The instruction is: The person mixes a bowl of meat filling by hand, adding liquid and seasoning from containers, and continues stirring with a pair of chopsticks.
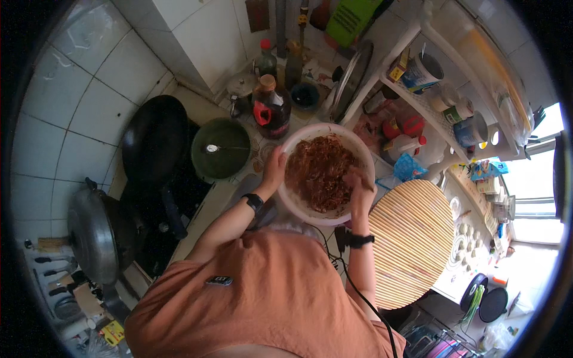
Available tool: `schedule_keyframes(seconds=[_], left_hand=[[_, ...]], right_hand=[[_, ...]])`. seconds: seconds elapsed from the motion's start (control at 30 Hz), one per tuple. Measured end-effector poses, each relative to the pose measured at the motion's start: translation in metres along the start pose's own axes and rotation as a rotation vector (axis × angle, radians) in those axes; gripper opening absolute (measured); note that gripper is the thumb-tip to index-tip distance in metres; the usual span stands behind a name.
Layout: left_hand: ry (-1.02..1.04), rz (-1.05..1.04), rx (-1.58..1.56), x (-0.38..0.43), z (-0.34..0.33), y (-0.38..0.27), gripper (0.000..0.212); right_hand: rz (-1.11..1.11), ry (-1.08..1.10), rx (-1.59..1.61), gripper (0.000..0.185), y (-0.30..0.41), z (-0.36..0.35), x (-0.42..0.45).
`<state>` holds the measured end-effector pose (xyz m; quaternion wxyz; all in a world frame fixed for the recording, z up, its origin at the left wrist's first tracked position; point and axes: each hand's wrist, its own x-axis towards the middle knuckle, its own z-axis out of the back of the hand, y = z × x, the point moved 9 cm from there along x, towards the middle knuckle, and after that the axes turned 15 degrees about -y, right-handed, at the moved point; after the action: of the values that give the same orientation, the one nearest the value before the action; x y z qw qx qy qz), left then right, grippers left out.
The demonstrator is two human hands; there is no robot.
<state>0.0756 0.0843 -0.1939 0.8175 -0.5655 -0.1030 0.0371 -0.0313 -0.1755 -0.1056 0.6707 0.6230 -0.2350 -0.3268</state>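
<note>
A pale pink plastic bowl (370, 154) sits in front of me, holding a reddish-brown shredded mixture (320, 172). My left hand (274, 168) grips the bowl's left rim. At the right side of the bowl is my right hand (359, 190), its fingers reaching over the inside wall to the edge of the mixture; blur hides whether they pinch any of it. Left of the bowl stands a green basin (199, 163) with a metal spoon (214, 148) in it. A large brown-tinted bottle (273, 109) with a red label stands behind, between basin and bowl.
A frying pan (154, 134) and a lidded wok (91, 232) are on the left. A round slatted mat (412, 246) lies beside my right forearm. A white plastic shelf (429, 109) with jars rises at the right. A black cable (358, 291) runs by my right arm.
</note>
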Motion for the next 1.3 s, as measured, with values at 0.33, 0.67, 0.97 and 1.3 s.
schedule_keyframes(seconds=[0.33, 0.67, 0.97, 1.3], left_hand=[[0.092, 0.006, 0.086, -0.002, 0.002, -0.021, 0.042], [0.09, 0.061, 0.038, -0.003, 0.001, -0.031, 0.037], [0.096, 0.068, 0.02, -0.005, 0.0, -0.029, 0.038], [0.063, 0.165, -0.005, -0.006, 0.007, -0.034, 0.033]], right_hand=[[-0.176, 0.31, 0.033, 0.014, 0.011, -0.042, -0.063], [-0.07, 0.319, -0.005, 0.015, 0.005, -0.058, -0.031], [-0.003, 0.089, -0.127, 0.018, 0.006, -0.019, -0.002], [-0.013, 0.292, -0.142, 0.016, 0.008, -0.022, -0.043]])
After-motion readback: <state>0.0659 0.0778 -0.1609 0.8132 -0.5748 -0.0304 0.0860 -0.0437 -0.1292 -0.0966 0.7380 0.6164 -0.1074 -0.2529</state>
